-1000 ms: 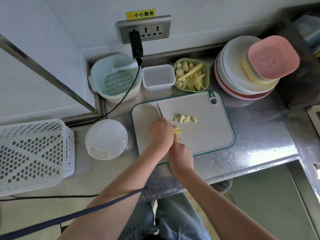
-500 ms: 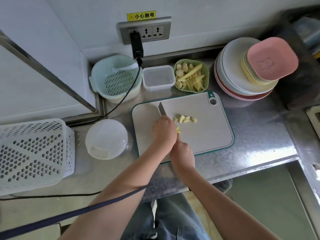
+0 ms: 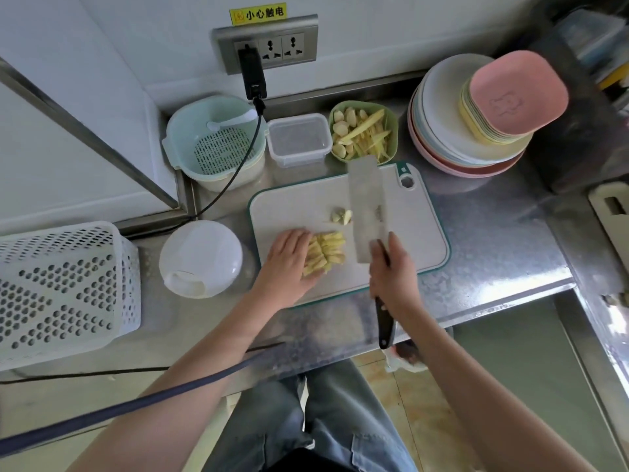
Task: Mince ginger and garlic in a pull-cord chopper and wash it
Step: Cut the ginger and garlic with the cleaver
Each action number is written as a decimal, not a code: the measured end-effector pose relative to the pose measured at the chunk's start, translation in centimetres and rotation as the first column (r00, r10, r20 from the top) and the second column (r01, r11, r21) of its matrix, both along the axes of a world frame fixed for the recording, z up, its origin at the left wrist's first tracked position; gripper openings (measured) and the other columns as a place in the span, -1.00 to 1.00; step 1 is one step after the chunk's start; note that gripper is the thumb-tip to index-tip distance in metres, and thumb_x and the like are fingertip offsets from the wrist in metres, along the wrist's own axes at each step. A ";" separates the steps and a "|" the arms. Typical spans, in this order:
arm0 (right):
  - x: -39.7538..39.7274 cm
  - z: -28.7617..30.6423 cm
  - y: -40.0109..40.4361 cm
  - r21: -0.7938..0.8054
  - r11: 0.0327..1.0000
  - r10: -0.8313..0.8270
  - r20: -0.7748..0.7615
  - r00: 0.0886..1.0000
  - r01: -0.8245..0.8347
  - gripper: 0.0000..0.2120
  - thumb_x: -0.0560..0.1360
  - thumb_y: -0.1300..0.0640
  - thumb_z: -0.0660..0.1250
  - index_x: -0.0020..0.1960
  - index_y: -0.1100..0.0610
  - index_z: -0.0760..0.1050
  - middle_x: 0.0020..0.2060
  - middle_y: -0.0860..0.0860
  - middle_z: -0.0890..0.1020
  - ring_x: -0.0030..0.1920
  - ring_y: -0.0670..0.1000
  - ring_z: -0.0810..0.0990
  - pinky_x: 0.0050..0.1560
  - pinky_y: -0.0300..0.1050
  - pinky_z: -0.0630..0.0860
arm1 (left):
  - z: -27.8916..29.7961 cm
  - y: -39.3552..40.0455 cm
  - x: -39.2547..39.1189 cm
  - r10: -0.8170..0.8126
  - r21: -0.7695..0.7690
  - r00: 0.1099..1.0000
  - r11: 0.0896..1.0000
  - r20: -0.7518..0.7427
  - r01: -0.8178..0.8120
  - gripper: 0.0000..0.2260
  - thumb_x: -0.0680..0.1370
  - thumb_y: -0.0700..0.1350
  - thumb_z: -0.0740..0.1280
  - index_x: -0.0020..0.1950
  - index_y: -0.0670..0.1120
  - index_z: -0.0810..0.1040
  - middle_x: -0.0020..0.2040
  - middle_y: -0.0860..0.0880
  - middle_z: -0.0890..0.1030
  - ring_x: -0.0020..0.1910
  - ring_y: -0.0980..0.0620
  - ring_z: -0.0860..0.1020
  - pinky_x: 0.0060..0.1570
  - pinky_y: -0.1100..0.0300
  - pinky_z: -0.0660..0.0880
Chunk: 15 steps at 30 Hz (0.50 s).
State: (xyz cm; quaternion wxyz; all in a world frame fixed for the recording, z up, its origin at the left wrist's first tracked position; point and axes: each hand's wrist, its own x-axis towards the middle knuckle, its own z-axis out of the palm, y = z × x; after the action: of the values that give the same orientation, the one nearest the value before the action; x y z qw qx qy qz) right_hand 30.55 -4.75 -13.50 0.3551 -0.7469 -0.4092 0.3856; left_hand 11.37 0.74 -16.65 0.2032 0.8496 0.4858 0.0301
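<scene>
A: How far along is this, would you say?

B: Early, by my reckoning. The ginger (image 3: 325, 252) is cut into short strips and lies in a heap near the front edge of the cutting board (image 3: 422, 233), with a few garlic cloves (image 3: 341, 215) just behind it. Nothing has gone into the chopper (image 3: 200, 258) yet, as far as I can see; it stands with its white lid on, off the board's left edge.

A: And the hands?

B: The left hand (image 3: 289, 258) lies flat and open, fingers together, pressed against the left side of the ginger heap. It grips nothing. The right hand (image 3: 391, 277) is closed around the dark handle of the cleaver (image 3: 367, 206), whose broad blade points away toward the back of the board, just right of the heap.

A: More to cut?

B: Likely. A green bowl (image 3: 391, 131) at the board's back edge holds more cloves and long ginger strips.

A: So what remains?

B: Loading the chopper, pulling the cord, emptying it and washing it. Whether the blade rests on the board or is lifted, I cannot tell.
</scene>
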 end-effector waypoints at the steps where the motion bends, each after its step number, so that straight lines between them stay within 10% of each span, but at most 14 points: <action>1: 1.1 0.3 -0.1 -0.003 0.997 -0.073 -0.025 0.997 0.073 -0.79 0.61 0.04 0.16 -0.16 0.11 0.28 -0.47 0.05 0.43 -0.60 0.02 0.39 -0.61 -0.12 0.36 | -0.5 -0.3 0.0 -0.064 -0.043 0.995 0.997 -0.081 0.061 -0.27 0.51 0.19 0.30 0.49 -0.25 0.19 0.47 -0.22 0.26 0.47 -0.18 0.19 0.48 0.00 0.06; 7: 9.9 -0.8 0.9 -0.200 0.972 -0.026 0.438 0.898 0.126 -0.72 0.63 0.00 0.09 -0.12 0.19 0.35 -0.26 0.15 0.57 -0.34 0.14 0.52 -0.40 -0.08 0.36 | -0.4 -0.4 1.1 -0.011 0.036 1.000 0.999 -0.001 0.011 -0.48 0.47 0.03 0.38 0.32 -0.22 0.42 0.24 -0.17 0.47 0.27 -0.19 0.40 0.30 0.01 0.32; 15: 11.5 -2.6 3.2 -0.376 0.923 0.178 0.607 0.774 0.082 -0.55 0.63 -0.06 0.06 0.15 0.34 0.41 0.17 0.32 0.40 0.21 0.31 0.36 0.15 0.14 0.35 | -0.2 0.2 2.7 0.245 -0.006 0.965 0.969 0.094 -0.245 -0.82 0.53 -0.17 0.28 0.07 -0.24 0.47 0.01 -0.19 0.52 0.00 -0.15 0.49 -0.07 0.08 0.37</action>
State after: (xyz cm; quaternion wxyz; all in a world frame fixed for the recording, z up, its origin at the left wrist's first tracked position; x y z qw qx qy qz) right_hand 42.03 -1.57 -16.13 0.0350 -0.8758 -0.4407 0.1939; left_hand 14.06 0.91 -16.86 0.2181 0.7813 0.5769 0.0964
